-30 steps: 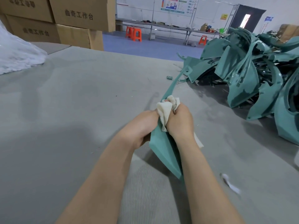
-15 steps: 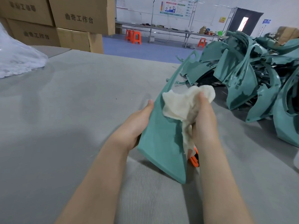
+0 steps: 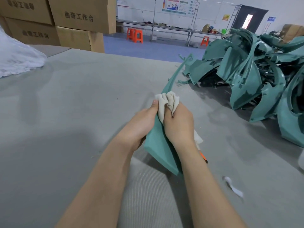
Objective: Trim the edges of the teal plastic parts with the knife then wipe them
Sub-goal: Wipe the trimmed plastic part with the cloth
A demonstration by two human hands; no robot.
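Note:
A long, curved teal plastic part [image 3: 160, 146] stands on edge on the grey table, its thin tip reaching toward the pile. My left hand [image 3: 142, 123] grips its left side. My right hand [image 3: 178, 124] clutches a bunched cream cloth [image 3: 167, 102] against the part's upper edge, with a cloth tail hanging below the wrist. An orange knife [image 3: 204, 157] lies just behind my right forearm, mostly hidden.
A heap of teal plastic parts [image 3: 256, 79] fills the right side of the grey felt table [image 3: 74, 112]. Cardboard boxes [image 3: 65, 22] stack at the back left beside white plastic wrap [image 3: 18, 61]. A white scrap [image 3: 232, 186] lies at the near right.
The part has turned from broad face up back onto its edge. My right hand has slid the cloth back down toward me and bunched it tight next to my left hand.

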